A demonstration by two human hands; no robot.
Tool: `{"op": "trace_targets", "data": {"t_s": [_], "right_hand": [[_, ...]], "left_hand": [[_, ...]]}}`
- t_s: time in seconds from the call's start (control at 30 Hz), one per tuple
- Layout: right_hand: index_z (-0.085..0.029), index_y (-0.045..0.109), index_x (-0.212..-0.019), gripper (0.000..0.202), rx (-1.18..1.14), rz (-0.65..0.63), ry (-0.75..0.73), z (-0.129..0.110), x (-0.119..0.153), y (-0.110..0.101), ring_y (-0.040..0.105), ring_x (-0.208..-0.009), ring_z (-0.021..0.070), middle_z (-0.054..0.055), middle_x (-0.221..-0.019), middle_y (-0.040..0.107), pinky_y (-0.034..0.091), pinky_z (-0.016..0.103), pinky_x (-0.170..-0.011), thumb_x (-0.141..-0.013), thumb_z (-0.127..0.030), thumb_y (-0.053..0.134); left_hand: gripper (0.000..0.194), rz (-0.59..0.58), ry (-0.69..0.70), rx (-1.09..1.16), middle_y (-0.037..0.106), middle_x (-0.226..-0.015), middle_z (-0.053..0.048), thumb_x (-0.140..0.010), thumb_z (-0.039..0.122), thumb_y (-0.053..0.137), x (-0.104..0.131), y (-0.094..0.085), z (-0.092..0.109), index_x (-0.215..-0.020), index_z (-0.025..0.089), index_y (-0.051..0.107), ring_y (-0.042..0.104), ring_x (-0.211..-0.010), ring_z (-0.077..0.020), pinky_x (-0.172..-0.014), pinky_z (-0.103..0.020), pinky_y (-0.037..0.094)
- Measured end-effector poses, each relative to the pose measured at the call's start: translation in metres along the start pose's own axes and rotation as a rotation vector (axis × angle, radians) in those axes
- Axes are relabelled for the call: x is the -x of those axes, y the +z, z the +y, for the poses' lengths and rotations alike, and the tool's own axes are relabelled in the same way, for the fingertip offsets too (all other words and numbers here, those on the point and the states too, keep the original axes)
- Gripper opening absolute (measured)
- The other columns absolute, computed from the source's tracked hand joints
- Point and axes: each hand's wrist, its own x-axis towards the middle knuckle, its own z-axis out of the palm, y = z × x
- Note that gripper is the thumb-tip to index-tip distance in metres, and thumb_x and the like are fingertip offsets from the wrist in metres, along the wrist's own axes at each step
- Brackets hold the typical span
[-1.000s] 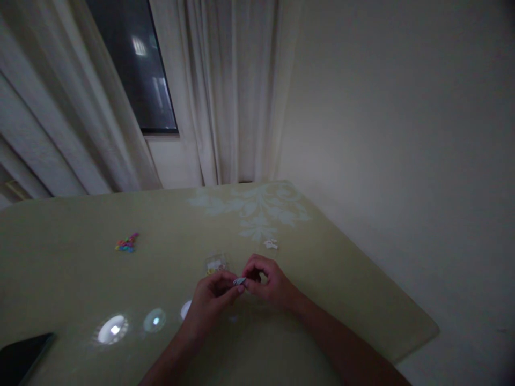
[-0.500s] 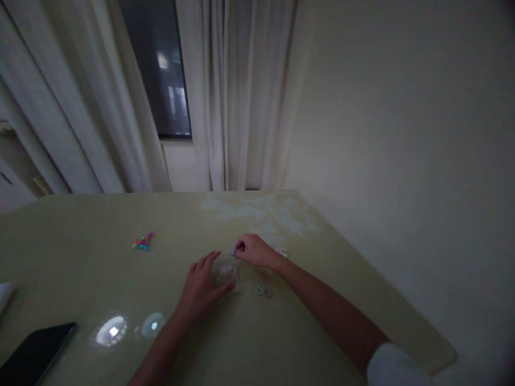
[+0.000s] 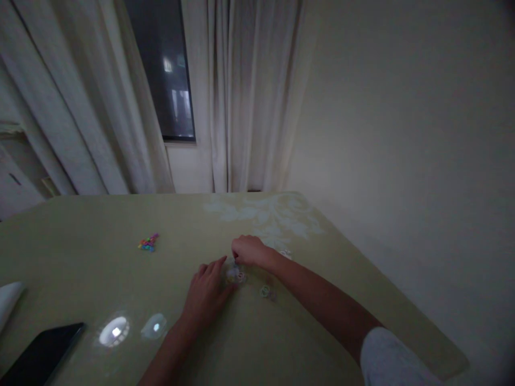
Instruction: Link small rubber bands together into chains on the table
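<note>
A small clear container (image 3: 229, 279) with several pale rings in it stands on the table. My left hand (image 3: 205, 289) curves around its left side, thumb at the near edge and fingers at the far edge. Over the container's far side, my right hand (image 3: 249, 250) is closed in a downward pinch. A tiny bluish thing shows at its fingertips, too small to name. Several pastel rings (image 3: 265, 291) lie on the table to the right of the container. Several white small pieces (image 3: 285, 253) lie behind my right wrist, partly hidden by it.
A pile of bright multicoloured small pieces (image 3: 148, 243) lies farther left on the table (image 3: 100, 225). At the near left are a black flat device (image 3: 42, 354) and a white object (image 3: 8, 300). Curtains (image 3: 251, 107) and a wall (image 3: 402, 134) border the table.
My right hand has turned its fingertips down and brought the pinch over the container. The left hand stays around the container. The whole view has shifted slightly.
</note>
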Motion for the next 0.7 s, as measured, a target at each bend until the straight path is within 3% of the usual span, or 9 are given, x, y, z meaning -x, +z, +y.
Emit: {"op": "trace_targets", "data": {"t_s": [0.2,0.3,0.37,0.47,0.6,0.7], "right_hand": [[-0.021,0.080,-0.094,0.011,-0.108,0.190,0.005,0.027,0.035,0.000,0.068,-0.085,0.0204,0.007,-0.091,0.077,0.045,0.028,-0.071,-0.089,-0.029,0.074],[-0.017,0.079,-0.085,0.006,-0.432,0.346,-0.003,0.052,0.073,0.019,0.062,-0.070,0.0145,0.002,-0.076,0.070,0.042,0.024,-0.066,-0.085,-0.022,0.079],[-0.016,0.079,-0.081,0.008,-0.592,0.333,0.005,0.064,0.100,0.037,0.057,-0.064,0.0132,0.000,-0.069,0.066,0.040,0.024,-0.062,-0.084,-0.024,0.080],[-0.017,0.079,-0.081,0.009,-0.750,0.246,0.002,0.073,0.130,0.055,0.055,-0.062,0.0131,-0.001,-0.067,0.065,0.038,0.023,-0.059,-0.083,-0.026,0.079],[-0.019,0.080,-0.083,0.004,-0.738,0.163,-0.033,0.074,0.141,0.058,0.056,-0.063,0.0130,-0.002,-0.069,0.065,0.038,0.023,-0.059,-0.080,-0.021,0.081],[-0.021,0.080,-0.087,0.009,-0.748,0.124,-0.093,0.070,0.139,0.057,0.058,-0.067,0.0136,-0.002,-0.073,0.065,0.039,0.023,-0.061,-0.079,-0.022,0.082]], "left_hand": [[0.059,0.148,0.057,-0.035,0.062,-0.143,-0.019,-0.086,0.032,0.067,0.004,0.006,0.004,-0.142,0.017,0.058,0.060,-0.122,-0.0384,-0.102,-0.055,0.047],[0.044,0.128,0.226,-0.061,0.068,-0.137,-0.015,-0.091,0.017,0.062,0.012,0.017,0.025,-0.134,0.023,0.065,0.064,-0.116,-0.0340,-0.099,-0.051,0.050],[0.040,0.020,0.365,-0.073,0.075,-0.127,-0.010,-0.094,0.012,0.057,0.018,0.026,0.042,-0.130,0.026,0.068,0.067,-0.111,-0.0312,-0.094,-0.047,0.053],[0.048,-0.089,0.416,-0.103,0.074,-0.131,-0.007,-0.093,0.005,0.056,0.024,0.033,0.061,-0.134,0.029,0.066,0.068,-0.113,-0.0297,-0.098,-0.047,0.053],[0.030,-0.180,0.374,-0.039,0.077,-0.121,-0.007,-0.096,0.007,0.056,0.021,0.030,0.066,-0.114,0.023,0.075,0.071,-0.106,-0.0277,-0.095,-0.044,0.056],[0.023,-0.181,0.296,0.027,0.078,-0.113,-0.009,-0.096,0.014,0.059,0.017,0.024,0.062,-0.111,0.020,0.074,0.071,-0.104,-0.0284,-0.093,-0.044,0.058]]}}
